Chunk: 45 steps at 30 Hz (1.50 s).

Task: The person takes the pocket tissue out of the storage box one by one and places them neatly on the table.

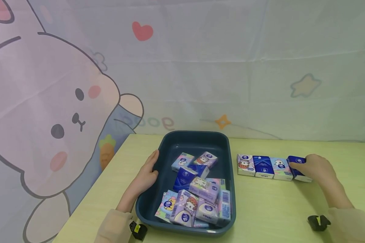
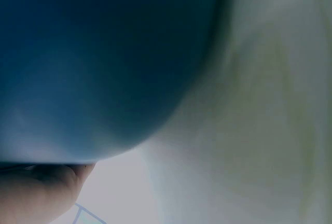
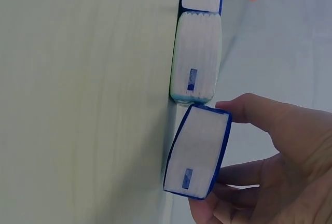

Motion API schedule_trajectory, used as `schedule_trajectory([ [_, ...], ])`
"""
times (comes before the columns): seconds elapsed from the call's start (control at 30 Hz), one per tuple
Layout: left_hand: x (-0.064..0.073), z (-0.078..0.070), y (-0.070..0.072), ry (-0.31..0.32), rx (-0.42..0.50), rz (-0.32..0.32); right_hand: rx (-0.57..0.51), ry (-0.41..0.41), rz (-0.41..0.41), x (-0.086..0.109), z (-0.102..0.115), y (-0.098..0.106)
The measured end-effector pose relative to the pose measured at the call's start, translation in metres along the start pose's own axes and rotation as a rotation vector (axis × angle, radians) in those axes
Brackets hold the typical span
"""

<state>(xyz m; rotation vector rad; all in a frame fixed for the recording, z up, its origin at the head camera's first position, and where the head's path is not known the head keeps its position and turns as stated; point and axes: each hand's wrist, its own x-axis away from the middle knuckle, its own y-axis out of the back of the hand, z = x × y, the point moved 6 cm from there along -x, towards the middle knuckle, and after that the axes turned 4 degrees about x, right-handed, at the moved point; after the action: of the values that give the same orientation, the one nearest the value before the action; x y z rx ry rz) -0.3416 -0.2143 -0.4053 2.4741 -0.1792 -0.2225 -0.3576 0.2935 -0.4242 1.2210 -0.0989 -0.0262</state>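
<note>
My right hand [image 1: 319,168] pinches a dark blue tissue pack [image 3: 197,149] between thumb and fingers. That pack tilts against the right end of a row on the table. Beside it in the row lie a pastel tissue pack [image 1: 281,168], another dark blue pack [image 1: 263,166] and a lilac pack [image 1: 246,165]. My left hand [image 1: 144,177] rests along the left side of a dark teal bin [image 1: 197,135], its fingers straight against the outer wall. The left wrist view is mostly filled by the bin's wall [image 2: 98,68], with part of the hand [image 2: 39,193] low at left.
Inside the bin, several tissue packs lie in a loose heap, among them a lilac pack [image 1: 185,207] and a dark blue one [image 1: 185,179]. The pale table [image 1: 267,209] ends at a printed cloth backdrop [image 1: 231,67]. Black wrist devices sit at both sleeves.
</note>
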Motion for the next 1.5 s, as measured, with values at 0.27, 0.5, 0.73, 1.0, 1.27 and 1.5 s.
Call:
schedule_trajectory([
  [0.27,-0.0008,-0.0011,0.0005,-0.004,-0.002,-0.007,0.007,0.016,0.014,0.0001,-0.0005,-0.0034],
  [0.5,0.0002,-0.001,0.0004,-0.002,0.001,-0.003,0.001,0.011,0.024,0.0018,-0.0003,-0.004],
  [0.73,-0.0002,-0.0006,-0.0009,-0.01,0.005,0.001,-0.004,0.013,0.028,0.0023,-0.0016,-0.0058],
  [1.0,0.0004,-0.0001,0.0003,-0.006,0.001,-0.007,0.024,0.044,0.036,0.0006,0.0019,-0.0075],
  [1.27,0.0016,-0.0008,0.0009,-0.002,0.012,-0.006,0.05,0.068,0.021,-0.0008,0.0047,-0.0076],
  [1.5,0.0017,-0.0009,0.0006,-0.003,0.012,-0.004,0.038,0.065,0.021,0.0003,0.0047,-0.0075],
])
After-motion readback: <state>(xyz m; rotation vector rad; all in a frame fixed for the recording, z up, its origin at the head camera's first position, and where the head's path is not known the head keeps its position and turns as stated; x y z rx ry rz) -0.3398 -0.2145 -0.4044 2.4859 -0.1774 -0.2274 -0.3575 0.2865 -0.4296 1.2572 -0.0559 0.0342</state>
